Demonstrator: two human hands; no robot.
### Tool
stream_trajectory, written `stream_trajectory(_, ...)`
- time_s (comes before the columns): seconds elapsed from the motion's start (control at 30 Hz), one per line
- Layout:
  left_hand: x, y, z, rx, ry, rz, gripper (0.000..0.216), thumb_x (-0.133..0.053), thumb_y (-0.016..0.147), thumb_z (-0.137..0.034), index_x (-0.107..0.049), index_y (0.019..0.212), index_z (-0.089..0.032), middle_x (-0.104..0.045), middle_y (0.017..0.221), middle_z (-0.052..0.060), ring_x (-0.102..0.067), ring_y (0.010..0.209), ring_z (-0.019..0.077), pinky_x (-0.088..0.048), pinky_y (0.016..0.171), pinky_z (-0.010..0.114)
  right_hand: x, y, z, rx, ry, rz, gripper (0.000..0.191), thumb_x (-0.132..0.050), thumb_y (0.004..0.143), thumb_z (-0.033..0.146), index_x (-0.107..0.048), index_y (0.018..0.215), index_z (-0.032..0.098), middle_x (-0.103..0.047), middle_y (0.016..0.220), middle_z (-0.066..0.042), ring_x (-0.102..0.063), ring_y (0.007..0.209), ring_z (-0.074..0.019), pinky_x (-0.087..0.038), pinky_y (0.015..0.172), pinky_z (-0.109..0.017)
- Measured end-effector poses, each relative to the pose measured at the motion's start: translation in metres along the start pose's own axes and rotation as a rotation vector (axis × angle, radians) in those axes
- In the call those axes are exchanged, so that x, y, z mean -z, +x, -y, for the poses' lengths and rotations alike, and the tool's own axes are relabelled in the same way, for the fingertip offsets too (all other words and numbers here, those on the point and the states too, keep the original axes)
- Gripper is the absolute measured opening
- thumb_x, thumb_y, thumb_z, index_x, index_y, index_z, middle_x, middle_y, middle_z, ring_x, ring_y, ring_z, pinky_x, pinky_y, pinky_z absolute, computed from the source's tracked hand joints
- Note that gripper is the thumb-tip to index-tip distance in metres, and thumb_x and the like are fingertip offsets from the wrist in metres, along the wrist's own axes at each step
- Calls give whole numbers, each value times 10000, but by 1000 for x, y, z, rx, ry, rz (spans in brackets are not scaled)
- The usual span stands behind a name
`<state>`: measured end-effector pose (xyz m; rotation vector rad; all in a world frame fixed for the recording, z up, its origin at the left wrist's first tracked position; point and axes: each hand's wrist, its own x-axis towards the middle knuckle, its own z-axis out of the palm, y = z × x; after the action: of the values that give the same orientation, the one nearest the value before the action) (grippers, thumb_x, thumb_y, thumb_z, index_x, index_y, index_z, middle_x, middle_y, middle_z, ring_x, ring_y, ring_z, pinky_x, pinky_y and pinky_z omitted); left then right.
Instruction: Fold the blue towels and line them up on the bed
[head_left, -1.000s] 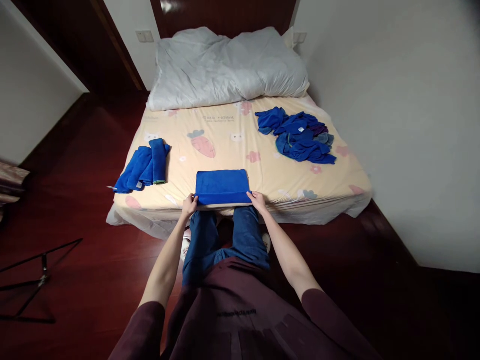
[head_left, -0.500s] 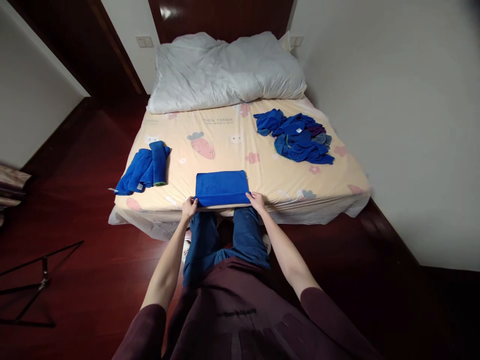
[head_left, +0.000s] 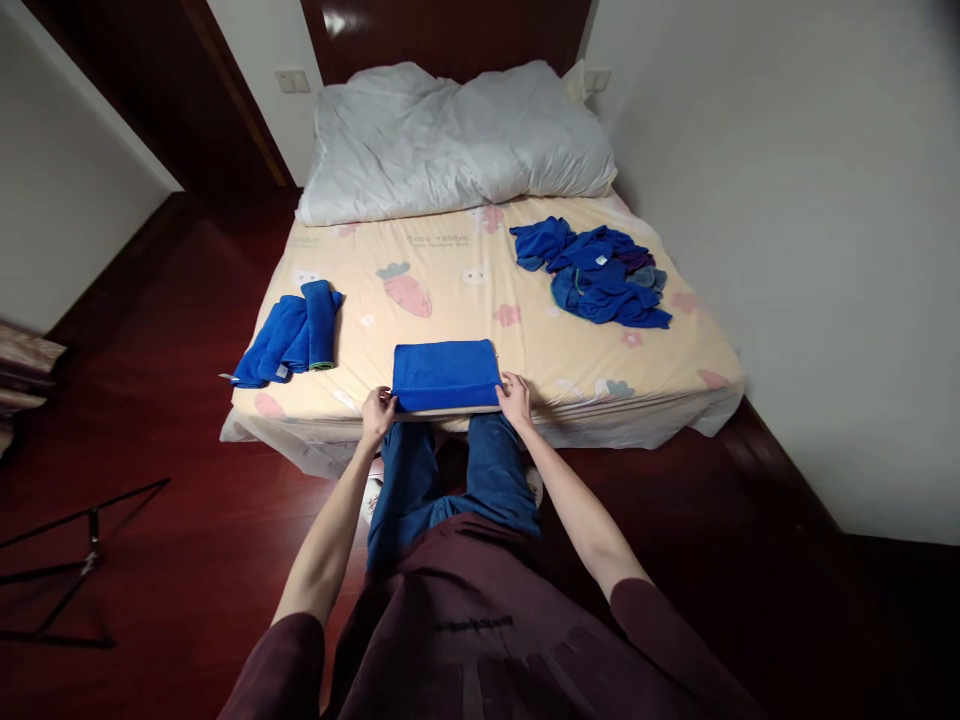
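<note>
A blue towel (head_left: 445, 368) lies flat at the front edge of the bed, with a folded strip along its near side. At the towel's near left corner, my left hand (head_left: 378, 412) has its thumb and fingers closed on the end of the strip. My right hand (head_left: 516, 402) grips the opposite end at the near right corner, its fingers bent and a little raised. The undersides of both fingertips are hidden.
Rolled blue towels (head_left: 289, 340) lie together on the bed's left side. A loose heap of blue cloths (head_left: 600, 275) is at the right. A grey-white quilt (head_left: 457, 145) covers the bed's head end. Black stand legs (head_left: 91, 540) are on the floor at left.
My fingers have shifted slightly at both ends of the folded strip, with the right ones lifted a little higher. The towel stays in place on the bed.
</note>
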<state>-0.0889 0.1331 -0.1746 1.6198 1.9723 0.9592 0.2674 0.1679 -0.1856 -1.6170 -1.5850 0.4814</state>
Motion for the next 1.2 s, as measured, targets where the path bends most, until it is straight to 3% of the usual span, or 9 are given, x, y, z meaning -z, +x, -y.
stream_trajectory(0.1,2,-2,-7,-245,107,-44,354,-519,917,-264,-621,1241,-164,-644,1232,169,-615,1177,283,-489,1048,445,9,-5,9,238,-59,48,403,-497,941,258,-643,1310,188,-656,1339,-116,-575,1272,-249,-429,1127,-436)
stream_trajectory(0.27,-1,-14,-16,-560,254,230,459,-420,964,-216,-550,1404,-199,-528,1493,110,-431,1430,263,-366,1179,472,10,-19,13,499,-174,307,432,-434,1010,261,-583,1413,215,-562,1482,-70,-483,1404,-215,-385,1167,-432)
stream_trajectory(0.47,-5,-21,-5,-437,387,311,673,-447,877,-136,-396,1548,-160,-330,1627,122,-275,1525,280,-244,1234,481,1,-28,5,498,-373,419,553,-431,981,177,-433,1534,177,-421,1584,-83,-367,1492,-224,-271,1241,-475)
stream_trajectory(0.63,-6,-11,-4,-396,417,330,694,-391,861,-70,-417,1544,-186,-378,1601,111,-317,1508,266,-207,1240,480,1,-12,9,458,-406,468,616,-478,902,85,-469,1512,170,-494,1529,-106,-430,1455,-246,-285,1227,-507)
stream_trajectory(0.87,-9,-1,-18,-371,451,347,624,-359,888,-64,-479,1499,-96,-443,1538,209,-378,1470,331,-235,1215,530,-1,0,14,434,-444,482,561,-456,888,37,-565,1428,145,-548,1473,-134,-516,1390,-249,-294,1220,-510)
stream_trajectory(1.07,3,-18,-10,-455,464,411,629,-355,890,-40,-489,1498,-129,-441,1549,171,-388,1467,309,-245,1224,517,9,-12,0,505,-405,528,579,-423,884,8,-578,1422,153,-543,1470,-129,-525,1383,-247,-275,1234,-530)
stream_trajectory(1.2,3,-15,-5,-417,386,401,633,-406,850,-36,-539,1458,-149,-500,1515,143,-436,1440,281,-314,1210,467,13,-8,-6,461,-326,520,620,-503,826,-7,-612,1394,216,-600,1426,-81,-566,1343,-235,-361,1196,-497)
